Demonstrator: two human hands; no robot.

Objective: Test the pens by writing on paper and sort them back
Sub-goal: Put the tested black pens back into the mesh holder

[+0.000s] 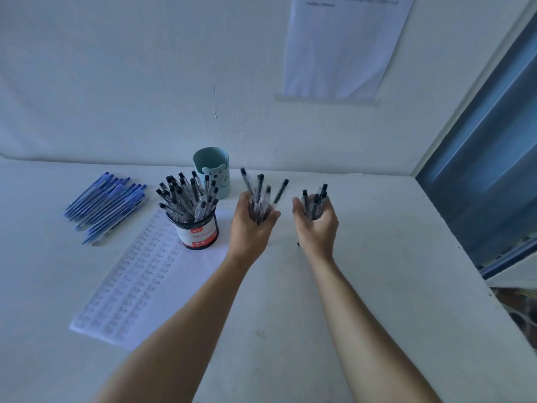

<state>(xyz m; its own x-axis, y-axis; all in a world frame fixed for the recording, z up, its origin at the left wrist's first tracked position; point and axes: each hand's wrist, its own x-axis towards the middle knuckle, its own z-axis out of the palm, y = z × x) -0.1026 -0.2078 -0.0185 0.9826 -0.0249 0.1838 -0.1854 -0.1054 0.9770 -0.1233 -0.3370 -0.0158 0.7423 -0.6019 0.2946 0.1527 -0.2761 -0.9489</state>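
White plaster wall [145, 82] rises behind a matte white bench [377, 286]. At the bench's left lies a flat paper sheet [139, 286] covered in rows of handwritten "test". Beside it, slim blue pens [107, 205] lie in a loose pile. At the sheet's far end a black mesh cup [200, 234] bristles with clear, black-capped pens [186, 196]; a smooth teal cylindrical holder [213, 170] stands just behind. The left grip [250, 228] curls round one upright bunch [261, 196], the right grip [316, 228] round a smaller bunch [315, 199].

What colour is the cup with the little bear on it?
Light teal-blue. The bear pen cup shows in the head view, standing by the wall behind the black mesh pen holder.
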